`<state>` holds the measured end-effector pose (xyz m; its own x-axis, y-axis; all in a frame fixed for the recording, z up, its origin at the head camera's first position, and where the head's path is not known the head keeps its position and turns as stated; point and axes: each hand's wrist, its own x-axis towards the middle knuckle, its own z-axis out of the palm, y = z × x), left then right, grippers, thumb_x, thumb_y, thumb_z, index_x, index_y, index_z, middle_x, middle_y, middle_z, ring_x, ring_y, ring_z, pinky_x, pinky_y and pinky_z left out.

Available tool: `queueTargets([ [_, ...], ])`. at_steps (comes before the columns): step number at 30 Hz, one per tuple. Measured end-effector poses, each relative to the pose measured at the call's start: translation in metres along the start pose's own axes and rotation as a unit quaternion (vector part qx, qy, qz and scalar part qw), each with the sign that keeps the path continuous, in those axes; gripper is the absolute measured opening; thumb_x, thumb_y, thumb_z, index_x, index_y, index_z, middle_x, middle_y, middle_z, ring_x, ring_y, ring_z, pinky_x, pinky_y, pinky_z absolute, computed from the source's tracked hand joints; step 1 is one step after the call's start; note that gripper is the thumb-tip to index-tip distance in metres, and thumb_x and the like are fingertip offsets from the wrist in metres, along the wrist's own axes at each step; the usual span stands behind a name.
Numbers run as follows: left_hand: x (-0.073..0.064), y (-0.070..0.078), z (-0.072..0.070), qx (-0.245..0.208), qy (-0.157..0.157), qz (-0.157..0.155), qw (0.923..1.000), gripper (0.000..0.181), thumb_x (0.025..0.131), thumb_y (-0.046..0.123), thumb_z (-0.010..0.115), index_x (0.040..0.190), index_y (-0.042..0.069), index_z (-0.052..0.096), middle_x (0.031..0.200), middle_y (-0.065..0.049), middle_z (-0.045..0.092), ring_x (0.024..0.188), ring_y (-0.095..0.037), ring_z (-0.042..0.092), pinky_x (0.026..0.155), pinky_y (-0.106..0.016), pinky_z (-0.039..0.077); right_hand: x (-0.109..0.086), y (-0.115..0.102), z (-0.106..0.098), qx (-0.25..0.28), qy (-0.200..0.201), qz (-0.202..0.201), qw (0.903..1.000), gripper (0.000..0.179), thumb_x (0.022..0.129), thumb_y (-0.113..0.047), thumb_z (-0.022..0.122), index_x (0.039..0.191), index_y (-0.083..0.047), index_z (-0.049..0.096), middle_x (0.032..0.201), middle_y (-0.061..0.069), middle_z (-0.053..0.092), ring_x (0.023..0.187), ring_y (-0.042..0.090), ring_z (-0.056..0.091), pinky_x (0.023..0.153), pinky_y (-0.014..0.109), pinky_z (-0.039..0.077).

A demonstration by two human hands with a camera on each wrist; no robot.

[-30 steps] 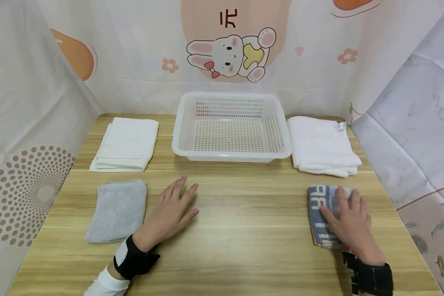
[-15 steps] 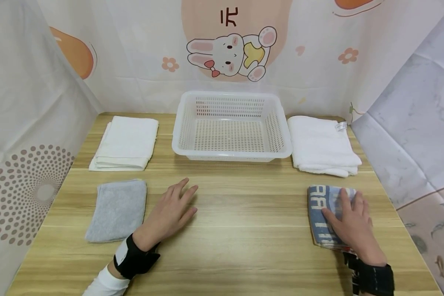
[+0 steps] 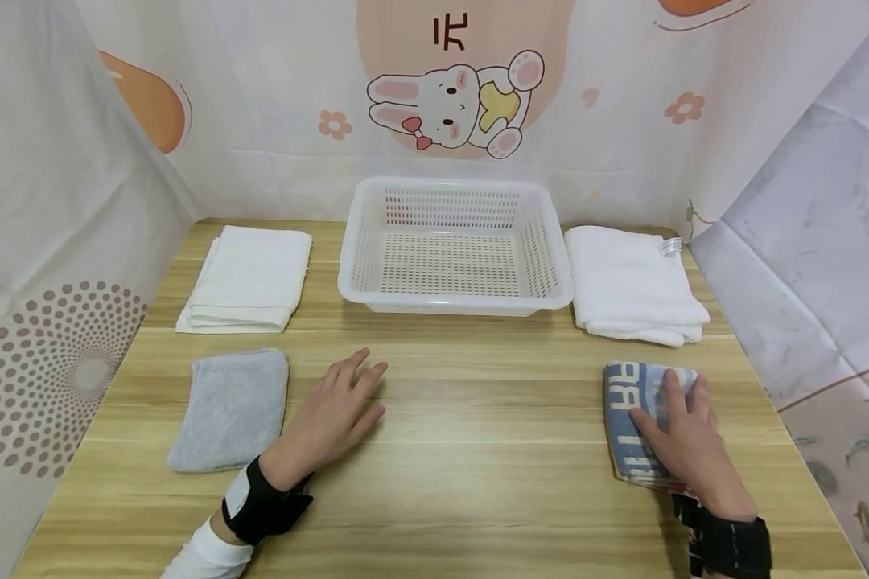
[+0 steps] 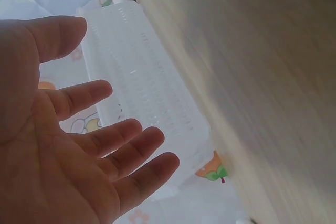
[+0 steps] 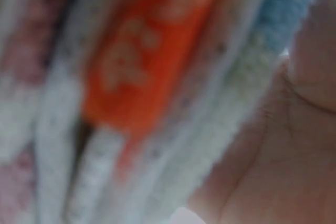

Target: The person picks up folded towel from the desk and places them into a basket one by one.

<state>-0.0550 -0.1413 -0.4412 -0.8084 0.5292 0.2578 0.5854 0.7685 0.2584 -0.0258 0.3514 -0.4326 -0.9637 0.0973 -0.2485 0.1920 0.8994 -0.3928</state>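
Observation:
My right hand (image 3: 691, 442) rests with fingers spread on a folded blue towel with pale lettering (image 3: 626, 434) at the right of the table. Up close in the right wrist view, the towel's layered edge (image 5: 210, 129) shows an orange label (image 5: 147, 61), and my palm lies over it. My left hand (image 3: 329, 418) hovers or lies just right of a folded grey towel (image 3: 232, 410), holding nothing. Its fingers look relaxed and slightly bent in the left wrist view, with the white basket (image 4: 136, 72) beyond them.
A white perforated plastic basket (image 3: 455, 304) stands at the back middle. To its left lies a folded white towel (image 3: 253, 273); another white towel (image 3: 630, 281) with a tag sits against its right side. Printed curtains (image 3: 275, 96) bound the wooden table (image 3: 478, 450) at back and sides.
The right hand has shifted very slightly to the right and down on the blue towel. The left hand and the other things stay nearly the same.

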Motion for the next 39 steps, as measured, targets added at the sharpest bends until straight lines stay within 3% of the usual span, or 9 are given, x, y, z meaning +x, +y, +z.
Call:
queueTargets([
  [19, -0.0016, -0.0005, 0.0003, 0.0, -0.003, -0.004, 1.0, 0.056, 0.093, 0.027, 0.071, 0.141, 0.007, 0.051, 0.144, -0.027, 0.043, 0.124, -0.042, 0.051, 0.095, -0.052, 0.049, 0.0073, 0.0003, -0.002, -0.013, -0.04, 0.03, 0.9987, 0.092, 0.103, -0.054, 0.039, 0.154, 0.005, -0.009, 0.148, 0.044, -0.025, 0.123, 0.079, 0.003, 0.087, 0.082, 0.025],
  [39, -0.0034, 0.0013, 0.0006, -0.008, -0.008, -0.003, 0.9999, 0.055, 0.094, 0.027, 0.07, 0.141, 0.008, 0.049, 0.146, -0.027, 0.042, 0.127, -0.042, 0.049, 0.094, -0.052, 0.049, 0.0042, -0.0035, 0.0019, -0.019, -0.036, 0.007, 0.9991, 0.091, 0.103, -0.054, 0.039, 0.155, 0.003, -0.01, 0.148, 0.046, -0.022, 0.122, 0.08, 0.002, 0.084, 0.081, 0.028],
])
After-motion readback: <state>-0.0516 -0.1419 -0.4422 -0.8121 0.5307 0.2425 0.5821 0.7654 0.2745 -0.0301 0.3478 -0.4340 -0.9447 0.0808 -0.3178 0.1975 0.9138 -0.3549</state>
